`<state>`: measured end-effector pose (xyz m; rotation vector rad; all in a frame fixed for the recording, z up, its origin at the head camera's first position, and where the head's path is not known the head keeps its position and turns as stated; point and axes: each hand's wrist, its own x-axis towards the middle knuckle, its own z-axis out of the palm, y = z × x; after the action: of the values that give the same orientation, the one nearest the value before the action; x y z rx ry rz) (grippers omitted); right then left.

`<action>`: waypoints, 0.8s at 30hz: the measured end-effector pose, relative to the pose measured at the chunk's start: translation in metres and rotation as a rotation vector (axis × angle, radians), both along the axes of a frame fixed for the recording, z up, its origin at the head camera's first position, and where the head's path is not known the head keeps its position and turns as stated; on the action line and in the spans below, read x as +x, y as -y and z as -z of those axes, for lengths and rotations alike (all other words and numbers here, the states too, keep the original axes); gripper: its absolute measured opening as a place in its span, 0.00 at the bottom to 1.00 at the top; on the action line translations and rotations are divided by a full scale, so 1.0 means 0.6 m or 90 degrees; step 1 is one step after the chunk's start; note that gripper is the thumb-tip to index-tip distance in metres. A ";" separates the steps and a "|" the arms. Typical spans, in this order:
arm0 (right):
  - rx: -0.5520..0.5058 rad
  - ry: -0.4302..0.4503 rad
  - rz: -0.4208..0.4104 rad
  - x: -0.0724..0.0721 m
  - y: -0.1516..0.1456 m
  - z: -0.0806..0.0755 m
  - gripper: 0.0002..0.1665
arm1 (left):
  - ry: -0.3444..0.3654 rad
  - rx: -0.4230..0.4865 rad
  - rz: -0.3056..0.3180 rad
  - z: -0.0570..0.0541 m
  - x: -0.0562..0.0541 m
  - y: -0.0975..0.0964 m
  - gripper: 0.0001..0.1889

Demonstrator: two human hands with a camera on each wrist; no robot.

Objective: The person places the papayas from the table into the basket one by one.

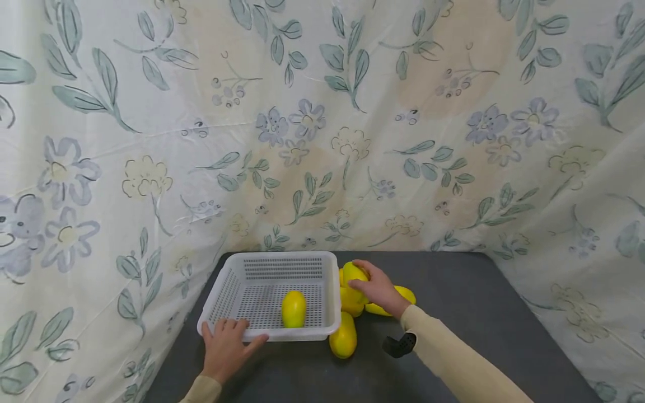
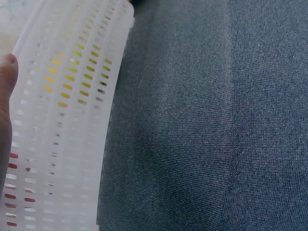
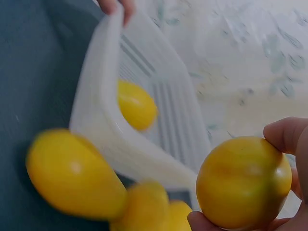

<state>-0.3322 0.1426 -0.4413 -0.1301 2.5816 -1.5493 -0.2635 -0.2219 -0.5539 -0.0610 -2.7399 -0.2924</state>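
Fingers, R hand [image 1: 380, 288]: curled round held fruit [image 1: 356, 272], yellow, thumb one side, fingertips other; just right of white basket's [image 1: 282, 334] R rim.
Fingers, L hand [image 1: 225, 342]: pinching basket's nr rim toward its L corner, thumb outside, others over the inside.
Basket fruit [image 1: 294, 309]: 1 yellow, on floor, R half, by nr wall; open floor left & far of it.
Pile fruit [image 1: 351, 302]: partly covered by held fruit, beside basket's R wall.
Nr fruit [image 1: 343, 337]: at basket's nr-R corner; can't tell if touching.
Wrist fruit [image 1: 406, 293]: yellow either side of R wrist; can't tell if 1 or 2.
Edges: basket's far rim close to far edge of dark table [image 1: 463, 336], L rim close to L edge.
Room: widest table stretch is R of fruit, out to R edge; more along nr side.
Backdrop: floral cloth [image 1: 322, 140] at far, L & R sides.
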 end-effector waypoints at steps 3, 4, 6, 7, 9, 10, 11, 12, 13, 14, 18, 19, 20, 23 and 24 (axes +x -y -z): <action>0.008 -0.001 -0.026 0.008 0.041 0.016 0.36 | -0.009 -0.004 0.001 0.003 -0.001 0.001 0.35; 0.012 -0.003 -0.041 0.010 0.053 0.021 0.36 | -0.010 -0.006 0.000 0.003 -0.001 0.001 0.35; 0.023 -0.013 -0.072 0.013 0.075 0.030 0.36 | -0.015 -0.009 -0.001 0.003 -0.001 0.001 0.35; 0.031 -0.019 -0.084 0.013 0.083 0.034 0.35 | -0.015 -0.009 -0.002 0.003 -0.001 0.001 0.35; 0.047 -0.034 -0.104 0.013 0.098 0.038 0.34 | -0.012 -0.007 -0.005 0.001 -0.001 0.000 0.35; 0.054 -0.045 -0.110 0.013 0.102 0.039 0.33 | -0.008 -0.007 -0.006 -0.001 -0.001 0.000 0.35; 0.063 -0.053 -0.112 0.013 0.107 0.040 0.33 | -0.002 -0.007 -0.007 -0.001 0.000 0.000 0.35; 0.067 -0.058 -0.115 0.013 0.110 0.040 0.32 | 0.005 -0.006 -0.009 -0.002 0.000 -0.001 0.35; 0.070 -0.058 -0.116 0.013 0.113 0.040 0.31 | 0.012 -0.006 -0.010 -0.003 0.001 -0.001 0.35; 0.073 -0.059 -0.119 0.014 0.116 0.039 0.31 | 0.019 -0.006 -0.013 -0.004 0.001 -0.001 0.35; 0.068 -0.049 -0.132 0.018 0.125 0.037 0.32 | 0.033 -0.003 -0.018 -0.006 0.003 -0.002 0.36; 0.068 -0.046 -0.134 0.019 0.127 0.038 0.32 | 0.033 -0.004 -0.018 -0.006 0.003 -0.003 0.36; 0.068 -0.046 -0.137 0.020 0.128 0.039 0.32 | 0.032 -0.004 -0.018 -0.006 0.003 -0.003 0.35; 0.079 -0.044 -0.149 0.023 0.133 0.041 0.31 | 0.031 -0.005 -0.019 -0.006 0.003 -0.004 0.35; 0.086 -0.045 -0.155 0.024 0.134 0.042 0.31 | 0.033 -0.007 -0.021 -0.006 0.003 -0.005 0.36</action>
<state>-0.3177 0.0622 -0.4666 -0.4739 2.5968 -1.3058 -0.2615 -0.2190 -0.5503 -0.0122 -2.7905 -0.2738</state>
